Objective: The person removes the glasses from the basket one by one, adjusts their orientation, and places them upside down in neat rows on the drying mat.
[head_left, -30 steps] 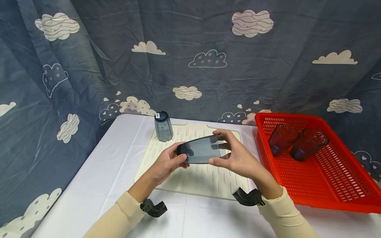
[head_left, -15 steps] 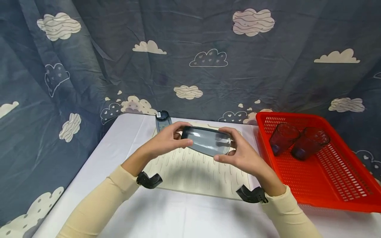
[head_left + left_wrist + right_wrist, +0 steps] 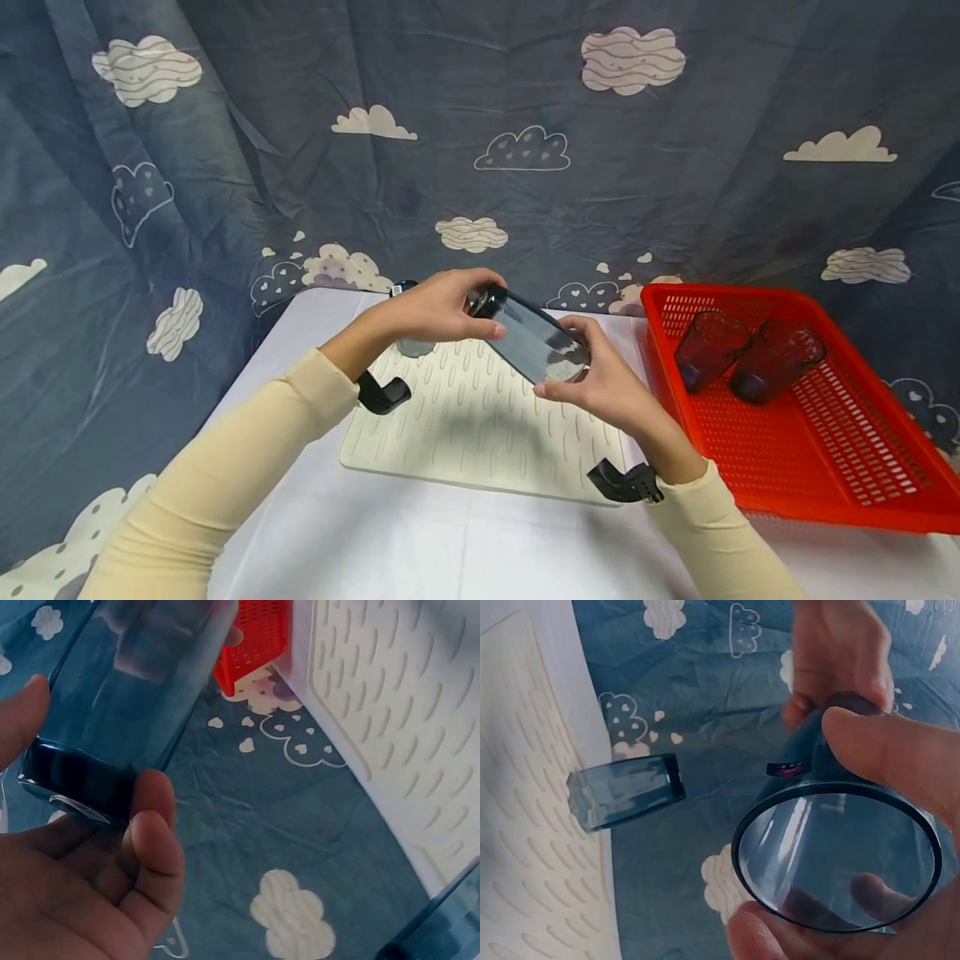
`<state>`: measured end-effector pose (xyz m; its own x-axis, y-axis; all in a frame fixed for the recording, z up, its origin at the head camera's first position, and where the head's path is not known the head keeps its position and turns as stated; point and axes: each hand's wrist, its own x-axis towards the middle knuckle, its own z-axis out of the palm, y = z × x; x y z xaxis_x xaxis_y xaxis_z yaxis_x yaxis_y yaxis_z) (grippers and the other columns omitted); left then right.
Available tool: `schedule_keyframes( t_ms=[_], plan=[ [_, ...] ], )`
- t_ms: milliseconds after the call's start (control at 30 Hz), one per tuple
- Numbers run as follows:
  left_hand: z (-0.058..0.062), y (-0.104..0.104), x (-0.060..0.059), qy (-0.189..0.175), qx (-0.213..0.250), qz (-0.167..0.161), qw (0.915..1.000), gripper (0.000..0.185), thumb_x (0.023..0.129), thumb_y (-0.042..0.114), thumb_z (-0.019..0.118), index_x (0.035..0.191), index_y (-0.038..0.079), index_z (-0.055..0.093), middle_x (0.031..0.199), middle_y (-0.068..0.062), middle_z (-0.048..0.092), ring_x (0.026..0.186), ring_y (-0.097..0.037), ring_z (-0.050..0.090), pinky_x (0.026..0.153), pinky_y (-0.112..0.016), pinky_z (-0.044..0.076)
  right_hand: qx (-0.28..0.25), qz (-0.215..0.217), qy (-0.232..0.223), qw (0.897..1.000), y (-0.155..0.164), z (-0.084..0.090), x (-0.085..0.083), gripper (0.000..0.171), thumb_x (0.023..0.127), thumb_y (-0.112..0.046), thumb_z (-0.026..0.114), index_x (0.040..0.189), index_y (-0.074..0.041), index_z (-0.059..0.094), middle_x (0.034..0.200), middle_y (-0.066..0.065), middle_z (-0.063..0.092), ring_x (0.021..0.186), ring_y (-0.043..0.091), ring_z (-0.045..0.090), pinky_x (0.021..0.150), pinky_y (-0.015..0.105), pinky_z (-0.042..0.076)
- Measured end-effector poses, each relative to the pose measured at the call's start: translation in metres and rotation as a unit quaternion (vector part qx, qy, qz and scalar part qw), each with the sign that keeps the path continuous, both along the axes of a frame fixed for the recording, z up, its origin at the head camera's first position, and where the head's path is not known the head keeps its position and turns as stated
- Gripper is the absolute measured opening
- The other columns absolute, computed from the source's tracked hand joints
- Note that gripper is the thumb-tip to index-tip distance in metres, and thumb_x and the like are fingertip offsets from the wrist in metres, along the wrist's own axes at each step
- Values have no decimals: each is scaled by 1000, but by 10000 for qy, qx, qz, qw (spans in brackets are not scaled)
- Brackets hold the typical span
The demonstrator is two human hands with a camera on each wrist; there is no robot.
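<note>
Both hands hold one blue-grey drinking glass above the cream mat. My left hand grips its dark, thick base, which points up and to the left in the head view. Around the rim end curl the thumb and fingers of my right hand. In the right wrist view the round mouth of the glass faces the camera, with a small label on its side. A second blue-grey glass stands upside down on the mat's back left corner, partly hidden behind the left hand.
On the right stands a red plastic basket with two glasses inside, near its back. A dark cloth with cloud prints hangs behind the white-covered table.
My left hand has risen, tipping the glass so its base now sits higher than its rim. The right hand has stayed at the rim end with little movement.
</note>
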<state>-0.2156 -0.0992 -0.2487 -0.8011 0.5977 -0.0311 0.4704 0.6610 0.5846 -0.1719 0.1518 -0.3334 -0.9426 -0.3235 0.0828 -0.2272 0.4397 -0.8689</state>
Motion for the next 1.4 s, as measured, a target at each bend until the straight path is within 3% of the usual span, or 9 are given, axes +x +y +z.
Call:
schedule_keyframes(
  t_ms=[133,300,567,700,900,1100,1300,1400],
  plan=[
    [10,7,2,239,-418,-12,9988,59,90,37,70,140,15,50,120,-4,62,98,-21,58,86,-37,47,77,-54,49,9999,0,-3,-1,89,78,-17,83,145,-6,27,134,21,49,114,36,55,85,38,56],
    [13,12,3,353,-576,17,9977,59,89,39,69,140,17,50,122,-3,63,100,-20,57,87,-36,46,47,-111,70,9999,1,-6,-2,88,77,-14,83,145,-6,27,134,22,50,115,37,57,90,46,57],
    [20,8,-2,586,-742,-2,9955,58,87,41,72,138,20,52,119,-1,63,100,-20,57,88,-36,46,-116,-179,-51,9998,-6,-5,-8,93,78,-15,84,147,-6,22,138,21,48,113,37,60,90,42,56],
    [28,10,-7,642,-658,-201,9956,54,87,37,73,134,16,55,114,-3,63,97,-19,56,86,-35,46,-317,-257,-93,9991,-9,-3,-10,93,79,-14,82,148,-6,20,138,21,46,114,36,59,90,39,55],
    [40,12,-12,657,-744,-483,9939,54,88,35,72,133,12,55,113,-3,62,98,-19,56,87,-33,46,-609,-356,-56,9975,-13,-4,-13,90,80,-10,81,147,-6,21,139,21,46,119,36,57,97,45,54],
    [47,15,-11,719,-971,-566,9911,52,88,35,72,132,12,56,113,-2,62,97,-18,55,86,-33,46,-751,-331,-47,9966,-16,-6,-14,89,80,-8,79,146,-7,21,140,20,46,118,36,57,92,33,54],
    [53,22,-10,874,-1211,-705,9863,54,89,34,71,134,10,54,115,-2,63,99,-18,56,89,-34,47,-931,-322,-168,9950,-17,-7,-14,90,81,-5,78,147,-7,17,144,20,42,125,36,53,102,49,50],
    [56,26,-8,959,-1337,-719,9838,56,89,35,71,136,11,53,116,-2,64,100,-18,57,91,-34,47,-992,-340,-230,9942,-17,-8,-13,91,81,-6,77,148,-9,15,144,19,40,125,36,53,103,50,50]
  ],
)
